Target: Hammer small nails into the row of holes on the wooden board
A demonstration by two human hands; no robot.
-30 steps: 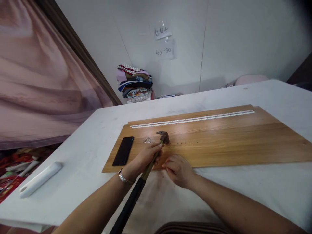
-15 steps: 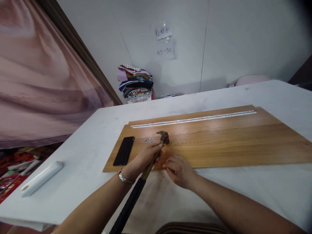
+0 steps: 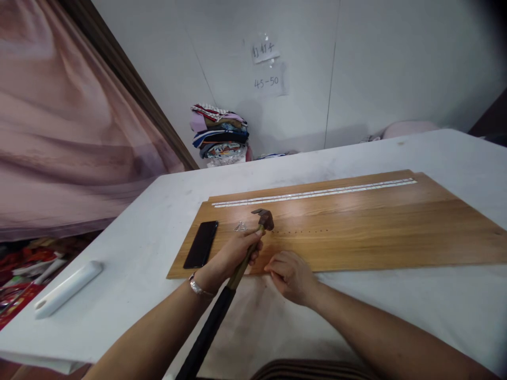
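My left hand (image 3: 238, 250) is wrapped round the upper handle of a claw hammer (image 3: 238, 274), close below its rusty head. The head is above a wooden board (image 3: 376, 227), near the left end of a row of small dark nail heads (image 3: 301, 231). The hammer's black grip runs down toward me past my left forearm. My right hand (image 3: 291, 277) rests at the board's near edge with its fingers curled in, and nothing shows in them. Just left of the hammer head, several loose nails (image 3: 240, 227) lie in a small pile on the board.
A black phone (image 3: 201, 244) lies on the board's left end. Two white measuring strips (image 3: 317, 194) run along the far side. A white plastic handle-like piece (image 3: 68, 290) lies on the white table (image 3: 130, 237). Folded cloths (image 3: 221, 132) are stacked by the wall; a pink curtain (image 3: 79, 116) hangs left.
My left hand and the hammer have shifted slightly up and to the left. My right hand has stayed in place.
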